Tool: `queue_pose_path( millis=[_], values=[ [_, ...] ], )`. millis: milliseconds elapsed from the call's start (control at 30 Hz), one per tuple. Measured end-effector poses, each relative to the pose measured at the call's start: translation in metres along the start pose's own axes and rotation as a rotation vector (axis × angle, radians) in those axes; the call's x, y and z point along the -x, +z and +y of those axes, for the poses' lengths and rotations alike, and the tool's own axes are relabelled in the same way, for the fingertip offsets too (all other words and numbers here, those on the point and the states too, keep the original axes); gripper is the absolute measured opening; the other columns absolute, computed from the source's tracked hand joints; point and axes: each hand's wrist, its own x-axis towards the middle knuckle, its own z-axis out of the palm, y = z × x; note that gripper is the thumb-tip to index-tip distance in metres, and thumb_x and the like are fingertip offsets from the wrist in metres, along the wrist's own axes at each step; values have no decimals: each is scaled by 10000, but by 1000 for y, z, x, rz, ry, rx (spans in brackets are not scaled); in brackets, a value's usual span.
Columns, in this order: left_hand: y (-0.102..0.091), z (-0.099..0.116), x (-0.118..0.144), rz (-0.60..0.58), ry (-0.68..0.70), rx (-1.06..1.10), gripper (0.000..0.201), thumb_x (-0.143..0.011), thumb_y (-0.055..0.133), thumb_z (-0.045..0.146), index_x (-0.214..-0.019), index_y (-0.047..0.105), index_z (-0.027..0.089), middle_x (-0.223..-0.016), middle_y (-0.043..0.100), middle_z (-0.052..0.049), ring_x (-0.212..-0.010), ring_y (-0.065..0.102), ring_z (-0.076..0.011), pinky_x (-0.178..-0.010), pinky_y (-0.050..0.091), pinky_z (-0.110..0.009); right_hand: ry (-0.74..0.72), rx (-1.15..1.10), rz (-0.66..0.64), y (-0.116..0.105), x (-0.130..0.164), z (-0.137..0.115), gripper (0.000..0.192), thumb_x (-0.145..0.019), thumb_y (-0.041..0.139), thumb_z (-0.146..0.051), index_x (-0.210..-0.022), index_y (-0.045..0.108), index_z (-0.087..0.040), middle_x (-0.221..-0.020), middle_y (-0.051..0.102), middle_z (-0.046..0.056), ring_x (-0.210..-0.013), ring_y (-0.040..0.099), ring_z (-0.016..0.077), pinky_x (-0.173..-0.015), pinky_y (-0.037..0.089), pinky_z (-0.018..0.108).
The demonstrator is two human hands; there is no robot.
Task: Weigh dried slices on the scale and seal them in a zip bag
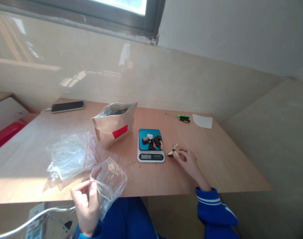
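Observation:
My left hand (86,203) pinches the rim of an open clear zip bag (109,181) at the table's front edge. My right hand (187,161) rests on the table just right of a small digital scale (150,156) and holds pale brown pieces (173,150) in its fingertips. Several dark and brown pieces (153,141) lie on the scale's blue top. An open kraft paper pouch (115,124) with a red label stands to the left of the scale.
A pile of clear zip bags (69,154) lies at the left. A phone (68,106) sits at the back left, screwdrivers (181,118) and a white paper (203,120) at the back right. White cables (29,220) hang below the table's front edge.

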Motion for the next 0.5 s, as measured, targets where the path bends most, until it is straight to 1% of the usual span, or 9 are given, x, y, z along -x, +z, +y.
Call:
queue_pose_path(
  millis=[33, 100, 167, 200, 300, 400, 500],
  values=[
    [0, 2, 2, -18, 24, 24, 355, -703, 705, 445, -886, 524, 201, -863, 645, -28, -825, 644, -215, -775, 503, -379, 5, 44, -8, 6, 12, 3, 416, -839, 509, -612, -904, 721, -260, -1173, 624, 102, -1127, 539, 319, -938, 391, 541],
    [0, 6, 6, -75, 87, 93, 326, -728, 696, 413, -893, 493, 220, -903, 666, -39, -910, 655, -235, -859, 496, -415, 20, 95, 34, 14, 31, 5, 393, -859, 498, -567, -1051, 699, -288, -1299, 548, 110, -1220, 475, 338, -965, 361, 568],
    [-1, 8, 8, -120, 129, 147, 316, -747, 689, 384, -906, 462, 233, -947, 685, -56, -993, 656, -255, -918, 480, -452, 23, 79, 139, 18, 45, 5, 403, -889, 472, -514, -1166, 644, -277, -1328, 510, 130, -1239, 460, 330, -980, 353, 563],
    [-2, 7, 8, -124, 132, 156, 316, -753, 686, 379, -913, 456, 234, -955, 691, -63, -1009, 657, -259, -936, 474, -461, 19, 56, 202, 18, 51, 6, 397, -901, 460, -487, -1179, 630, -260, -1303, 518, 138, -1224, 472, 320, -983, 355, 554],
    [-4, 3, 7, -97, 102, 143, 324, -751, 693, 385, -918, 466, 224, -954, 699, -68, -1007, 665, -244, -972, 463, -441, -15, -5, 327, 20, 69, 17, 340, -922, 437, -401, -1119, 632, -204, -1184, 565, 147, -1147, 514, 295, -973, 377, 519],
    [-3, 2, 7, -136, 84, 165, 313, -753, 691, 378, -912, 467, 227, -988, 705, -64, -1044, 655, -229, -983, 457, -408, -38, 1, 349, 24, 82, 28, 287, -914, 438, -321, -1063, 639, -181, -1120, 586, 147, -1093, 527, 287, -947, 396, 500],
    [3, 6, 12, -166, 94, 171, 282, -783, 663, 370, -904, 450, 230, -1009, 711, -65, -1061, 650, -224, -958, 466, -401, -46, 20, 357, 28, 86, 29, 258, -900, 434, -262, -1021, 646, -178, -1087, 599, 139, -1056, 535, 276, -925, 411, 479]
  ],
)
